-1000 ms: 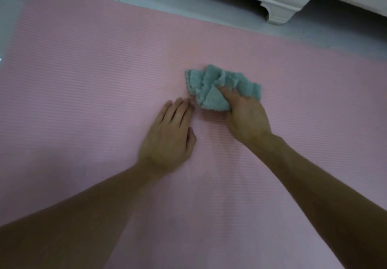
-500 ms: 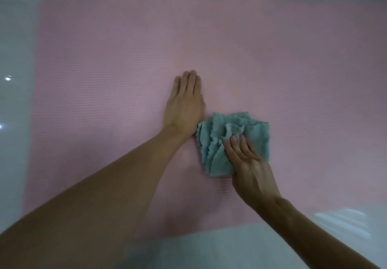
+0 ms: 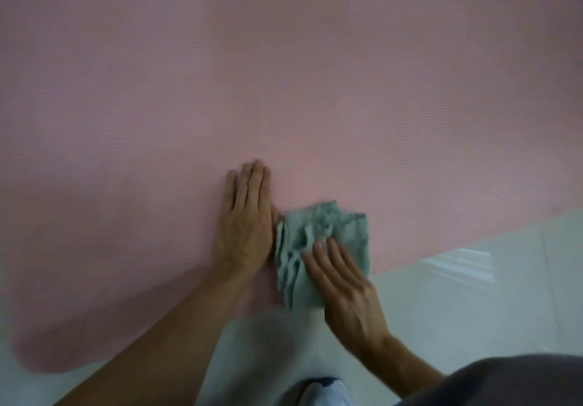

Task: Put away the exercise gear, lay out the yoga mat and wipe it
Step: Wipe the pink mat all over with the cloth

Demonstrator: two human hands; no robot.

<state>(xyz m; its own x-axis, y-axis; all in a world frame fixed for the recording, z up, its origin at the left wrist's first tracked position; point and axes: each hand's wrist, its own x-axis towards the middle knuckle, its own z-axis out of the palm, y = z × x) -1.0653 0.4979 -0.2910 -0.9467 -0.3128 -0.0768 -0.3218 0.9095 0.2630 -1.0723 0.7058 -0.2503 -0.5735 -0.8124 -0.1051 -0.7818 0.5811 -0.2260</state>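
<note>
"Two hands, both flat?"
"Yes: left hand (image 3: 246,225) pressed the mat (image 3: 284,74); right hand (image 3: 344,288) pinned the cloth (image 3: 347,228) beside it, lower centre, at the mat's near edge. Most mat lay above."

Floor (image 3: 473,317) under me: pale glossy tile, greenish-white in dim light. Shows only along bottom edge and lower right of my view. Thin grout line (image 3: 543,279) runs away from me at far right, between two large tiles. Bright, roughly rectangular reflection (image 3: 460,263) sits on tile just left of that line — light source itself out of sight. Soft grey shadow (image 3: 252,342) lies across floor near bottom centre. Light low overall — colours muted, edges slightly blurred.
</note>
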